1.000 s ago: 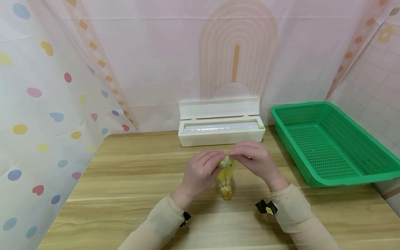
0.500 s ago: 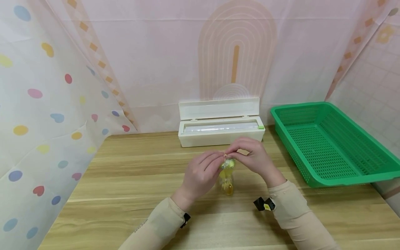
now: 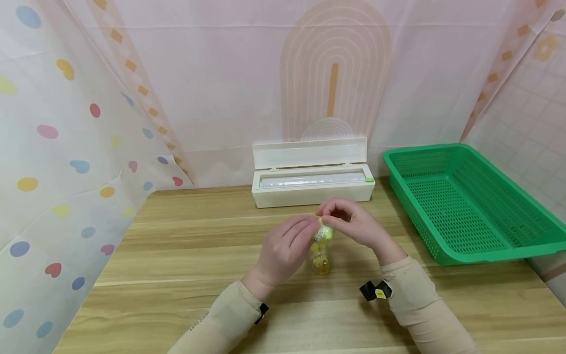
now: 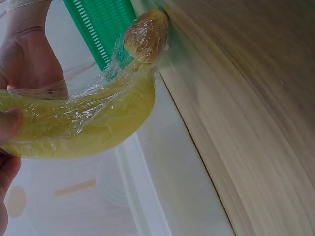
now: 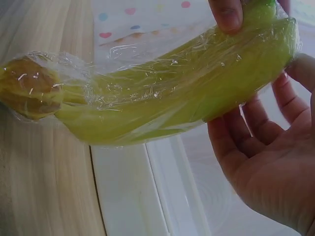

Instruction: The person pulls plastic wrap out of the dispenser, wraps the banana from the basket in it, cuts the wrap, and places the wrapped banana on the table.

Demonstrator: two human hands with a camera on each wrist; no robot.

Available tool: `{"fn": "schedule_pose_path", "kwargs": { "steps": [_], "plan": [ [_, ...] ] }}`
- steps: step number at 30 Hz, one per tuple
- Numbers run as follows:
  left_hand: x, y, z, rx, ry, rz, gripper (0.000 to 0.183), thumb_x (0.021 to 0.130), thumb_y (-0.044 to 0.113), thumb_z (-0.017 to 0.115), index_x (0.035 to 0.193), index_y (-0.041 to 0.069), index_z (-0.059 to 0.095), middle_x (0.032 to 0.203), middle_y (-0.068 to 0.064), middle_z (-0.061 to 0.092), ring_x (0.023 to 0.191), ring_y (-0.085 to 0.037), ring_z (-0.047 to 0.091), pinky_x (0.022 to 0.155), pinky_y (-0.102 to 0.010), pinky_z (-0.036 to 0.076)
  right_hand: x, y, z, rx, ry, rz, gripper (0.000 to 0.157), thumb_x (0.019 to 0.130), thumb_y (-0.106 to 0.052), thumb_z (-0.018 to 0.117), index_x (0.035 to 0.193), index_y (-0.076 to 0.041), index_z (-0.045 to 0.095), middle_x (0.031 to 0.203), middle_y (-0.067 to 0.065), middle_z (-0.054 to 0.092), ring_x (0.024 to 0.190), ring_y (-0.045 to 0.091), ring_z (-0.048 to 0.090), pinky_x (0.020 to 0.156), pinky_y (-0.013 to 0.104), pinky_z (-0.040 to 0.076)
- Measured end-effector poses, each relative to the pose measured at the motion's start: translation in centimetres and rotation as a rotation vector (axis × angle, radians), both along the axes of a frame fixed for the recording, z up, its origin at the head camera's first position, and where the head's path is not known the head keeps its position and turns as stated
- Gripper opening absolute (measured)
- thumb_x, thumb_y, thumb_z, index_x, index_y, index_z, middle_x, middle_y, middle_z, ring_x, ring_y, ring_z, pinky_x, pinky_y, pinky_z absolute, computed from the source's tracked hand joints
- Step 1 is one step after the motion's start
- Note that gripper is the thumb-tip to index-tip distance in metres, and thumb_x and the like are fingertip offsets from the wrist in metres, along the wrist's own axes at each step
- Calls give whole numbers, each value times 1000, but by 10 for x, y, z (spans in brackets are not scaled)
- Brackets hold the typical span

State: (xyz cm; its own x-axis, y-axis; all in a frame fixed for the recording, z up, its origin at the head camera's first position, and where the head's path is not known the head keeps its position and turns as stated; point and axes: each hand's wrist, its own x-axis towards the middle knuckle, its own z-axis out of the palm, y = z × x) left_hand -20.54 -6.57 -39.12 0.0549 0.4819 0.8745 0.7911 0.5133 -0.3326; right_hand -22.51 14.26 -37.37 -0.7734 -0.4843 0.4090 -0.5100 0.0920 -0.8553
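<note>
Two yellow-green bananas (image 3: pixel 320 253), bundled in clear plastic wrap, hang upright between the hands, tips up. Their wrapped brown stem end (image 5: pixel 32 88) points down at the table, close above or touching it; I cannot tell which. The left hand (image 3: pixel 285 248) grips the upper part from the left; its thumb (image 4: pixel 10 123) lies on the wrap in the left wrist view. With thumb and forefinger, the right hand (image 3: pixel 355 223) pinches at the top end. In the right wrist view, the right fingers (image 5: pixel 241 132) lie along the banana tips. The exact pinch point is partly hidden.
Behind the hands stands a white box (image 3: pixel 311 197) with its lid (image 3: pixel 309 153) raised and a roll of plastic wrap (image 3: pixel 311 180) inside. A green basket (image 3: pixel 435 246) sits to the right on the wooden table (image 3: pixel 177 255). Patterned curtains (image 3: pixel 212 88) enclose the back and sides.
The bundle's lower end has risen slightly. The right hand has shifted a little left, its fingers more curled at the top end. The left hand has barely moved.
</note>
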Motion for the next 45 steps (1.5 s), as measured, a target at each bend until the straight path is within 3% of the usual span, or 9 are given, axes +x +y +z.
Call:
{"fn": "schedule_pose_path", "kwargs": {
  "steps": [10,14,17,22,28,32,39,45],
  "plan": [
    [1,3,1,7,30,-34,14,96,0,61,102,-1,73,100,-12,74,91,-24,71,84,-31,57,-3,-1,-1,-51,-153,14,11,98,1,54,104,7,61,99,10,63,87,18,57,72,25,50],
    [3,3,1,10,11,-35,14,96,0,60,99,0,73,100,-12,74,91,-23,71,84,-32,57,-4,0,-2,-79,-153,9,11,97,4,54,103,9,62,100,12,63,86,17,58,71,25,51],
    [4,2,1,9,-8,-31,14,96,0,59,99,-1,73,101,-12,74,92,-23,71,84,-32,57,-3,1,-5,-83,-106,-22,15,98,1,55,107,9,64,104,11,66,93,17,61,79,26,53],
    [4,1,0,9,-19,-24,14,95,-1,59,99,-1,72,100,-12,74,92,-23,71,85,-32,57,1,10,-10,-127,73,-25,18,98,-3,59,112,5,68,111,7,71,107,14,63,95,27,50],
    [3,0,-1,20,-31,-24,13,94,-2,59,99,-1,71,100,-12,73,90,-23,71,85,-29,57,-2,13,-14,-159,495,169,29,86,-11,75,111,4,71,114,15,70,112,22,62,99,35,50],
    [3,0,-1,24,-33,-24,14,93,-3,59,98,-1,72,100,-12,73,90,-23,71,85,-29,57,-2,9,-12,-113,724,180,37,82,-14,79,112,6,70,114,20,69,109,28,64,96,34,52],
    [4,-1,-2,31,-40,-11,14,92,-3,58,95,-1,71,97,-12,73,88,-22,71,83,-28,57,3,8,-11,67,888,37,37,90,-26,69,114,3,71,115,15,69,105,29,66,95,30,52],
    [3,0,-3,36,-35,-4,14,91,-3,58,94,0,71,96,-11,73,87,-22,71,82,-28,57,7,9,-13,203,925,-46,31,97,-25,63,115,-2,69,118,12,68,108,27,65,98,29,50]
  ]
}}
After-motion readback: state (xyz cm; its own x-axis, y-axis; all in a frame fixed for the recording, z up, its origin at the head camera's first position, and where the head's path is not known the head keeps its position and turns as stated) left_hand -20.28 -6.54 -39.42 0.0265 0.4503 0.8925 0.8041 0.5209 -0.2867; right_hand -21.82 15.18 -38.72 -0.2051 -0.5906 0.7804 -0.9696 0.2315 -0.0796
